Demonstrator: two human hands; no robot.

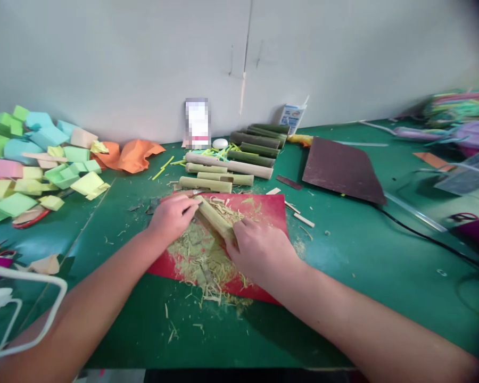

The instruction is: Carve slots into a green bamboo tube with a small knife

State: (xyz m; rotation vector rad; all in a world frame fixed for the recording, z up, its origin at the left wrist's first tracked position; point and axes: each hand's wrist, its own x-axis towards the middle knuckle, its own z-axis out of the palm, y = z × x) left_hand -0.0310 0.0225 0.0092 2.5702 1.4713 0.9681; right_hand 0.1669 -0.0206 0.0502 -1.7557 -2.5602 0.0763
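A pale green bamboo tube [215, 218], stripped of its skin, lies slanted over a red sheet [273, 213] strewn with fine shavings [205, 260]. My right hand [261, 247] is closed around its near end. At the far end, my left hand [173, 215] is pinched by the tube's tip. Something small and dark shows at those fingertips, too small to name. Just beyond the hands, several pale scraped bamboo pieces [205, 184] lie in a row, with several dark green bamboo pieces [251, 159] behind them.
Folded coloured papers [16, 205] and orange paper [138, 155] cover the left. A phone [198, 122] and a drink carton [291, 118] stand at the wall. A dark brown board [343, 170] lies right, near a black cable [423, 234]. A white bent frame [59, 298] crosses the lower left.
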